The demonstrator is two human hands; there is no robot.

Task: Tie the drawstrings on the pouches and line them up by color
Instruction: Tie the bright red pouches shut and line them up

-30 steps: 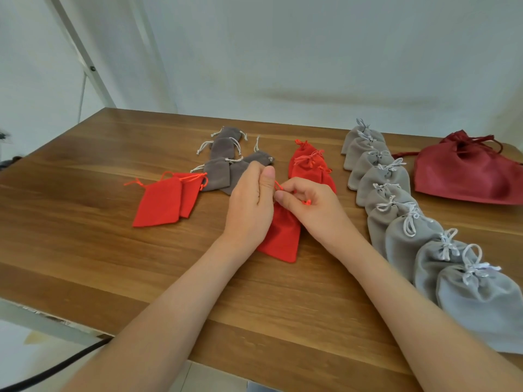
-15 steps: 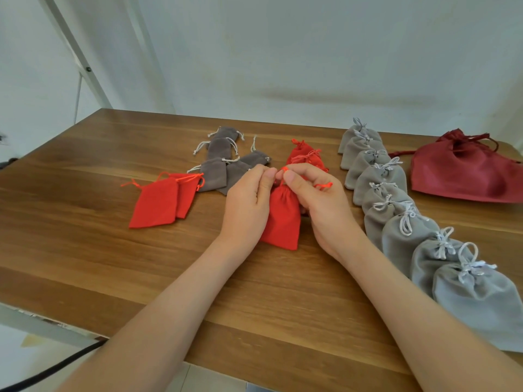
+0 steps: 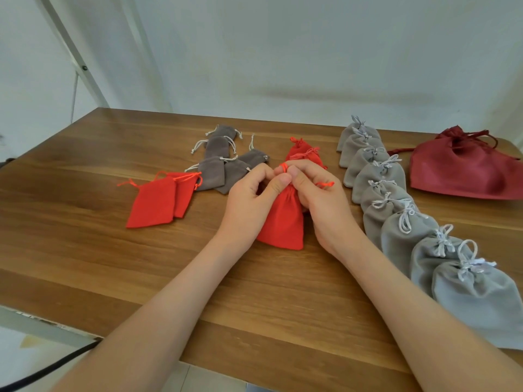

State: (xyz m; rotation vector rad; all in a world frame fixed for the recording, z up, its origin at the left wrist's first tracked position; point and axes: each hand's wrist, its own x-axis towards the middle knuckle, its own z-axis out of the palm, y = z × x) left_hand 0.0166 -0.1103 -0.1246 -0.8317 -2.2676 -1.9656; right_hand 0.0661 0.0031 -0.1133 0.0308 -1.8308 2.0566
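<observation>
Since the earlier frames the red pouch has slid up toward the tied reds, and the hands have closed in at its neck.

Head view:
- Pouch lies at frame centre on the tabletop.
- Left hand and right hand both pinch its gathered neck, thumbs touching.
- Cord loops over the right fingers.
- Left of centre are two flat reds, with loose dark greys just behind them.
- At right is a row of tied light greys.
- Far right is a maroon bag.
</observation>
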